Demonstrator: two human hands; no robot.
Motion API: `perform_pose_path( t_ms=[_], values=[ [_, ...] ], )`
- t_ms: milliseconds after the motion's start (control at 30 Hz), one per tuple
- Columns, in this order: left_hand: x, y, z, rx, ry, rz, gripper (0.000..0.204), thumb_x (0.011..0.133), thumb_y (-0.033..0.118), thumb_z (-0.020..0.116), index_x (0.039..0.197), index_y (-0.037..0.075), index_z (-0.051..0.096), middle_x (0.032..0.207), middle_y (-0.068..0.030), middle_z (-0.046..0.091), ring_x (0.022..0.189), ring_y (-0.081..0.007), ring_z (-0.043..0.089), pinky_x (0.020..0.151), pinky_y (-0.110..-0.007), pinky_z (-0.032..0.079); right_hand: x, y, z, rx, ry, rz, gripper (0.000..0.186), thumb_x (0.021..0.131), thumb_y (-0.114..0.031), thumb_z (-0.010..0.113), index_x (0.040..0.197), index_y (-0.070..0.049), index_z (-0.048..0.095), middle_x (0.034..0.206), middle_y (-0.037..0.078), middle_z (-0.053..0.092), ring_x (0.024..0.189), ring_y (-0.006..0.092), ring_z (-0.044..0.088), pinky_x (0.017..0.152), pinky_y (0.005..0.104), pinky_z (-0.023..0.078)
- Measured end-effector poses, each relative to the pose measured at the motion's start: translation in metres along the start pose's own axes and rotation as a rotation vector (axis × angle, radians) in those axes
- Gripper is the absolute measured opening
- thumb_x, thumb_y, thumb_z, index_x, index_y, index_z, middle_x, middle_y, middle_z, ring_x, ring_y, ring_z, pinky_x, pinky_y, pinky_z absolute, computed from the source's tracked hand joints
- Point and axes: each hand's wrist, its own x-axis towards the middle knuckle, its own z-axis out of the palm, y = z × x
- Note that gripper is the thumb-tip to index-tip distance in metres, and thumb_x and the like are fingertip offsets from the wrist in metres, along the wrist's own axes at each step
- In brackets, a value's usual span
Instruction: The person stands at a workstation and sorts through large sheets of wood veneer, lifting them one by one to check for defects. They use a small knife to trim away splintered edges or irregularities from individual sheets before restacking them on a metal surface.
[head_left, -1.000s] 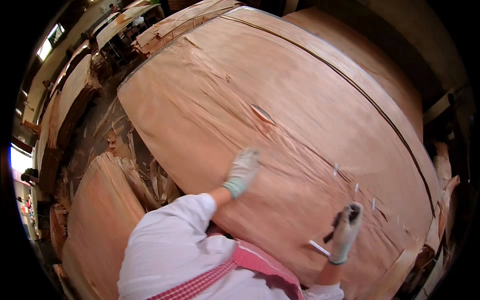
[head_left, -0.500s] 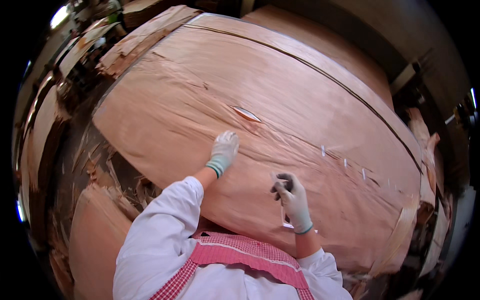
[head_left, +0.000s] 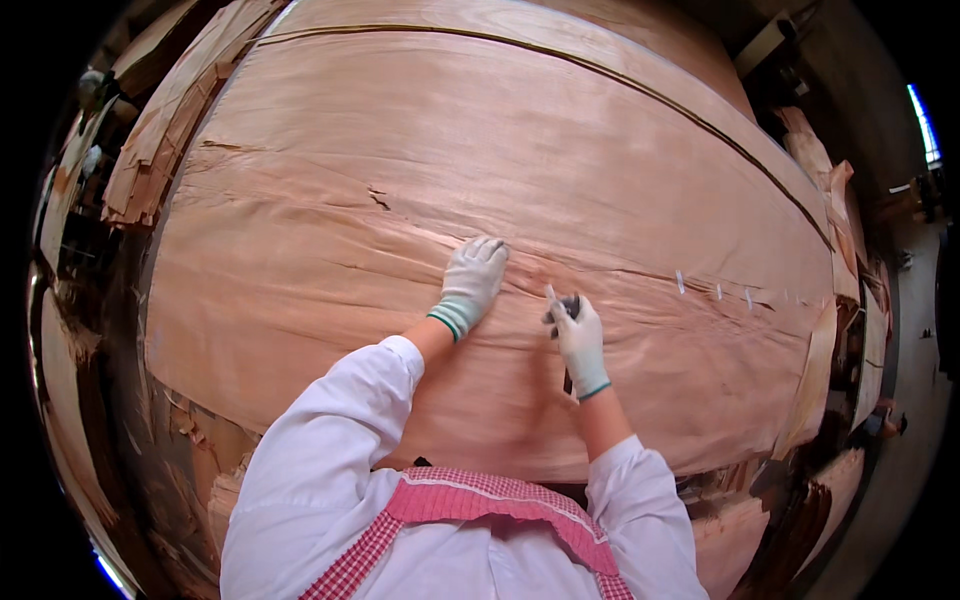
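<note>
Fingers (head_left: pixel 485 250) of the left hand (head_left: pixel 472 280) lay extended and close together on the wood sheet (head_left: pixel 430 130), gripping nothing visible. The right hand (head_left: pixel 583 345) was curled nearly closed around a dark tool (head_left: pixel 572 305), with a short white strip (head_left: pixel 550 293) at the thumb tip, its long axis near 12 o'clock. The crease (head_left: pixel 650 274) ran across the sheet from between 9 and 10 o'clock to between 3 and 4 o'clock. It lay at 12 o'clock from the right hand; the left hand was nearer. Pale tabs (head_left: pixel 681 282) stood at 2 o'clock from the right hand. The left palm hid the wood below. The tool's kind, and whether the strip touched the sheet, could not be determined.
</note>
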Motion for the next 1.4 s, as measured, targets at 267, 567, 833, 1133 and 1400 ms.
perform_pose_path(
  t_ms=[267,567,833,1133,1400],
  values=[
    [0.016,0.004,-0.005,-0.133,-0.003,-0.008,0.025,0.08,0.012,0.058,0.105,0.009,0.059,0.096,-0.0082,0.061,0.097,-0.0283,0.058,0.086,-0.042,0.046,0.122,-0.003,0.061,-0.767,0.139,0.041,0.043,0.087,-0.037,0.064,0.091,0.006,0.067,0.086,0.026,0.068,0.081,0.0358,0.067,0.069,0.0426,0.053],
    [0.01,-0.012,0.018,0.038,-0.344,0.245,0.042,0.09,0.015,0.043,0.131,0.004,0.051,0.144,-0.0165,0.045,0.133,-0.0281,0.043,0.113,-0.043,0.029,0.087,-0.003,0.034,-0.931,-0.018,-0.126,0.034,0.086,-0.034,0.063,0.091,0.0,0.065,0.092,0.024,0.066,0.089,0.0407,0.063,0.079,0.0463,0.049],
    [0.056,0.045,0.034,0.052,-0.505,0.172,0.038,0.086,0.01,0.048,0.122,0.004,0.056,0.135,-0.0161,0.052,0.132,-0.0298,0.044,0.113,-0.043,0.028,0.124,0.012,-0.077,-0.207,0.066,0.36,0.029,0.082,-0.027,0.066,0.091,0.0,0.068,0.088,0.024,0.067,0.087,0.0388,0.065,0.075,0.0458,0.05],
    [0.042,0.112,0.082,0.054,-0.186,0.42,0.03,0.084,0.012,0.049,0.109,0.0,0.063,0.114,-0.017,0.061,0.111,-0.0294,0.056,0.104,-0.04,0.039,0.076,0.016,-0.125,-1.132,0.183,-0.193,0.021,0.081,-0.021,0.062,0.078,-0.001,0.055,0.077,0.019,0.06,0.074,0.0377,0.056,0.072,0.0456,0.048],
    [0.038,0.064,0.037,-0.348,-0.18,0.127,0.026,0.078,0.008,0.058,0.104,0.006,0.064,0.112,-0.0136,0.061,0.115,-0.0304,0.054,0.104,-0.041,0.039,0.028,-0.057,-0.117,-0.185,0.132,-0.23,0.014,0.096,-0.018,0.058,0.087,-0.009,0.051,0.066,-0.001,0.05,0.053,0.0061,0.043,0.044,0.0221,0.033]
  ],
)
